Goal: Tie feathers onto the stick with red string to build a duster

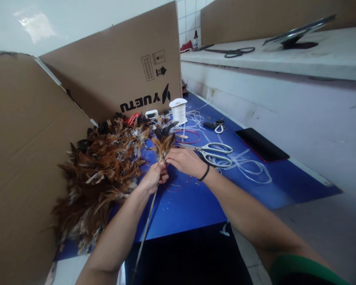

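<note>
- Head view: the left hand (154,177) has its grip closed around a thin stick (146,227), near the stick's upper end, over the tabletop (184,215).
- The feather bunch (163,145), brown with dark tips, stands at that end, just above the left fingers.
- The right hand (185,161) meets the base of the bunch with its fingers bent together; whether its grip pinches anything I cannot tell.
- The stick slants down past the tabletop's near edge.
- Blue surface stretches between the forearms to that edge; the feather pile (103,174) bounds the left side, against a cardboard panel (23,158).
- Right of the hands, silver scissors (202,152) lie just beside the right hand, amid loops of clear ribbon (262,181).
- A phone (261,145), screen dark, lies by the tabletop's right edge, below a white wall.
- Toward the back are a white spool (178,111), a small white device (151,114) and a red object (133,119) at the pile's edge.
- On the pale ledge (329,59) lie dark scissors (240,51); a small bottle (195,40) stands farther back, near white tiles.
- The cardboard box (121,59) carries "YUETU" upside down in black, with a logo, an arrow pointing right and small print too fine to read.
</note>
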The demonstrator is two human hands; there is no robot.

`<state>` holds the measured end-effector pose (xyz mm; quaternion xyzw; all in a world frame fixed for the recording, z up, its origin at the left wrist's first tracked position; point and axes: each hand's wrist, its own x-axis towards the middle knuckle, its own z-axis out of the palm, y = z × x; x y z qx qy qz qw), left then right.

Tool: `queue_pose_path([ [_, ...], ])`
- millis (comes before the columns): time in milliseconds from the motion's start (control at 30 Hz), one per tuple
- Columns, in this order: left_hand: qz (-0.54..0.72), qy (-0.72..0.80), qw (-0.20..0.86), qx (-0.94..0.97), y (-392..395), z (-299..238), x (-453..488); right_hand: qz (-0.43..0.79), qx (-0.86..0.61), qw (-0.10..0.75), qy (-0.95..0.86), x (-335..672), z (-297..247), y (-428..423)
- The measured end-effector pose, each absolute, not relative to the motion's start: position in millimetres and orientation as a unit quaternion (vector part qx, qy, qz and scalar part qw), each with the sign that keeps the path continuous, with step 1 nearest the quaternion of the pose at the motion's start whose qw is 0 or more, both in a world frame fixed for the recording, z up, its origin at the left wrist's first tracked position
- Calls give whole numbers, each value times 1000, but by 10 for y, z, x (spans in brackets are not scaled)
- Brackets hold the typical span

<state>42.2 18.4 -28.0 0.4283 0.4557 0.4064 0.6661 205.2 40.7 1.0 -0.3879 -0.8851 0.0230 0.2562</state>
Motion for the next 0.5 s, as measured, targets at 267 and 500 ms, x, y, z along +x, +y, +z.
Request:
queue_pose_path([
  [267, 398, 468, 652, 444, 164, -229, 411, 89, -400, 259, -875, 2223, 109, 460],
  [500, 405, 504, 584, 491, 162, -49, 360, 201, -412, 268, -847, 2475, 298, 491],
])
